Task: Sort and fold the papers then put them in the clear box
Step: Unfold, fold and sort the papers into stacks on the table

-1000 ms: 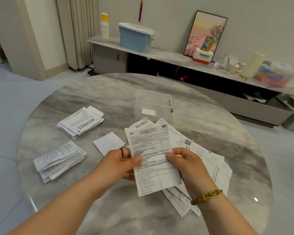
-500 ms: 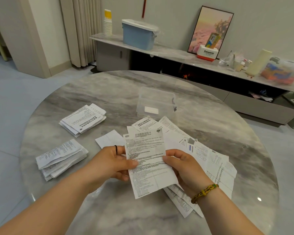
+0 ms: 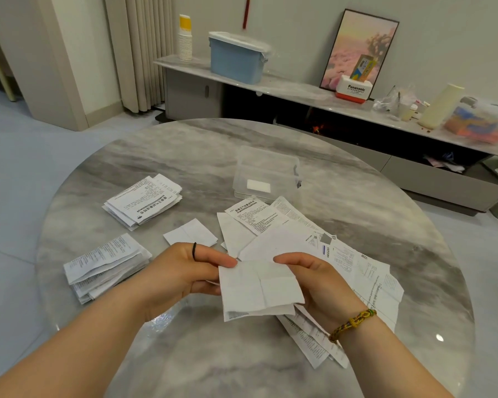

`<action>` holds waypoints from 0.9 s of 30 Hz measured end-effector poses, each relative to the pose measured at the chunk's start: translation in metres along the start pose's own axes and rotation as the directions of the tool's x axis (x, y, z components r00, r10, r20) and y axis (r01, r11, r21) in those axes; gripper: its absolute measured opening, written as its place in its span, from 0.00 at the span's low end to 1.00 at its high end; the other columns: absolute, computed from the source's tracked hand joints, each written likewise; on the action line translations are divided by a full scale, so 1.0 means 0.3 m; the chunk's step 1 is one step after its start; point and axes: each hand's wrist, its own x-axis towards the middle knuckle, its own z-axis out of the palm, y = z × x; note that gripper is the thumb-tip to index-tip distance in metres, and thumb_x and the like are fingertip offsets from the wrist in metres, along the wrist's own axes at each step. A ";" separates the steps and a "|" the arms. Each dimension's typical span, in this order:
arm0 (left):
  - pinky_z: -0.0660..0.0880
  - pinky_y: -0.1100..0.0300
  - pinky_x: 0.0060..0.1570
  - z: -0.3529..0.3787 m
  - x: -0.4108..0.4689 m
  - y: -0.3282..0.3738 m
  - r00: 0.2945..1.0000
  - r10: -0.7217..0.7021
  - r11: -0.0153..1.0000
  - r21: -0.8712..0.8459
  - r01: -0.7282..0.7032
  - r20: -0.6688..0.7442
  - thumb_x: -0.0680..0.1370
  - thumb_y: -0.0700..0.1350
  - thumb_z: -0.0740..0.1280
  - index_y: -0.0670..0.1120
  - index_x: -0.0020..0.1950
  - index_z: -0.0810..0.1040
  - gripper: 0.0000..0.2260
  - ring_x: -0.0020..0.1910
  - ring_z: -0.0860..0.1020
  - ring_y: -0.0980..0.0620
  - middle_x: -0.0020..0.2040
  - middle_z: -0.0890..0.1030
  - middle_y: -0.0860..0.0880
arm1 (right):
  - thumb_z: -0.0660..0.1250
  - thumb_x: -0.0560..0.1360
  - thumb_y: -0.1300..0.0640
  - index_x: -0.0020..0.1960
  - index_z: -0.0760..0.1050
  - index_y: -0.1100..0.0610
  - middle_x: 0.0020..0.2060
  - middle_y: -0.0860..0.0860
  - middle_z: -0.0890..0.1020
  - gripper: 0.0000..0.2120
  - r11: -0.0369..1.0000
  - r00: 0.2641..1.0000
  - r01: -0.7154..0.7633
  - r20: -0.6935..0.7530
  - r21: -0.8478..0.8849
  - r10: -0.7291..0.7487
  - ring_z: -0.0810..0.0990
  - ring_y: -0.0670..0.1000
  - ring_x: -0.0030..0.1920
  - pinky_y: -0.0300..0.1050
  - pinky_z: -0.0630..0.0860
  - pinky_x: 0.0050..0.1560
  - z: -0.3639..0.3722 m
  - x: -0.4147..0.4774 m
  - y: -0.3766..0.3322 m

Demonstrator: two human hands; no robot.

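Note:
My left hand and my right hand hold a folded white paper between them, thumbs on its top edge, blank side up. Beneath and to the right lies a loose heap of unfolded printed papers. Two stacks of folded papers sit on the left, one far and one near. A single small folded paper lies between them and the heap. The clear box stands beyond the heap with one white folded paper inside.
All of this rests on a round grey marble table. Behind it runs a low cabinet carrying a blue bin, paper cups, a framed picture and assorted clutter. Curtains hang at the back left.
The printed sheet I held upright has been folded down in half, so its blank back faces up. The camera view shifted slightly.

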 end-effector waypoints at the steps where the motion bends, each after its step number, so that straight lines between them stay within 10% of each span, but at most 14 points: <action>1: 0.77 0.66 0.28 -0.002 0.003 -0.003 1.000 0.003 0.999 0.049 -0.003 -0.014 0.73 0.25 0.58 0.44 0.27 0.83 0.23 0.28 0.81 0.54 0.31 0.84 0.47 | 0.63 0.73 0.68 0.32 0.82 0.55 0.31 0.56 0.77 0.17 1.000 1.000 -0.003 0.005 -0.004 0.003 0.72 0.52 0.32 0.38 0.70 0.31 0.000 0.001 0.001; 8: 0.72 0.75 0.30 0.002 0.032 -0.048 0.983 0.082 0.862 0.507 0.013 -0.163 0.72 0.29 0.57 0.52 0.33 0.78 0.20 0.29 0.77 0.58 0.33 0.80 0.53 | 0.61 0.76 0.63 0.44 0.76 0.58 0.30 0.50 0.79 0.06 0.986 0.999 -0.026 0.023 -0.163 0.030 0.78 0.45 0.25 0.37 0.75 0.26 0.018 -0.005 0.002; 13: 0.77 0.61 0.45 0.001 0.032 -0.046 0.976 0.091 0.876 0.481 0.016 -0.198 0.73 0.29 0.56 0.54 0.35 0.78 0.21 0.26 0.78 0.59 0.36 0.81 0.50 | 0.64 0.73 0.68 0.41 0.75 0.59 0.21 0.46 0.76 0.06 0.932 0.996 -0.037 0.062 -0.361 0.064 0.73 0.44 0.24 0.36 0.74 0.26 0.017 0.005 0.037; 19: 0.73 0.66 0.36 -0.022 0.013 -0.080 0.993 0.062 0.835 0.550 0.000 -0.095 0.74 0.35 0.60 0.58 0.40 0.77 0.17 0.30 0.74 0.57 0.29 0.77 0.56 | 0.62 0.74 0.68 0.35 0.75 0.55 0.24 0.49 0.76 0.13 0.876 1.000 0.007 0.012 -0.483 -0.001 0.72 0.45 0.23 0.34 0.70 0.24 0.028 0.017 0.049; 22: 0.68 0.76 0.30 -0.048 0.010 -0.080 0.989 0.101 0.785 0.620 -0.012 -0.108 0.76 0.40 0.62 0.59 0.46 0.74 0.12 0.36 0.74 0.62 0.42 0.77 0.56 | 0.60 0.75 0.69 0.35 0.75 0.56 0.22 0.47 0.76 0.14 0.877 0.998 0.041 -0.018 -0.478 -0.056 0.73 0.43 0.23 0.33 0.71 0.25 0.044 0.036 0.032; 27: 0.65 0.69 0.58 -0.120 -0.011 -0.084 0.980 0.178 0.439 0.899 0.006 -0.093 0.79 0.47 0.59 0.55 0.66 0.68 0.15 0.63 0.70 0.60 0.65 0.69 0.59 | 0.58 0.75 0.70 0.34 0.71 0.55 0.25 0.49 0.72 0.15 0.845 0.988 0.104 -0.040 -0.525 -0.147 0.70 0.42 0.25 0.26 0.64 0.23 0.084 0.121 -0.020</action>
